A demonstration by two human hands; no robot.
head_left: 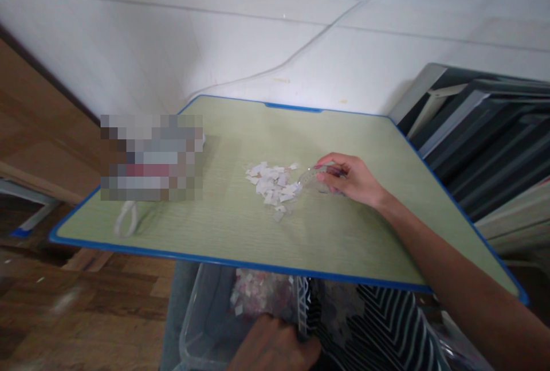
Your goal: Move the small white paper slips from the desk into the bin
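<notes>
Head view: a pile of small white paper scraps [275,186] lies near the centre of the frame on a green worktop [344,233] with a blue edge. Just to the right of the pile, a clear plastic ruler [310,176] is pinched in the grip of the right hand [352,180], its far end touching or almost touching the scraps. At the bottom centre, below the worktop's near edge, a clear plastic bin [201,325] is gripped at its rim by the left hand [275,348]; more scraps are seen inside it. A blurred-out item and a white cord [126,219] lie at the left of the worktop.

The step in hand is judged to be the gathering of the scraps with the ruler. For the next move, a sweep toward the near edge above the bin seems called for, with the ruler kept flat so that no pieces are scattered.
</notes>
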